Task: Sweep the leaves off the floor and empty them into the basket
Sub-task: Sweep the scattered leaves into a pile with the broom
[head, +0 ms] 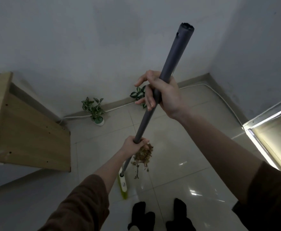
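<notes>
A broom with a long grey handle [174, 59] slants from the upper middle down to its white and green head [123, 185] on the tiled floor. My right hand [161, 92] holds the handle high up, thumb and palm around it, with some fingers sticking out loosely. My left hand [135, 145] grips the handle lower down. A heap of dry brown leaves [143, 155] with a twig lies on the floor just right of the broom head. No basket is in view.
A wooden desk [19, 124] stands at the left. Two small potted plants [95, 110] [139, 94] sit along the far wall with a white cable. A lit glass door frame [269, 130] is at the right. My dark-socked feet [161, 215] are below.
</notes>
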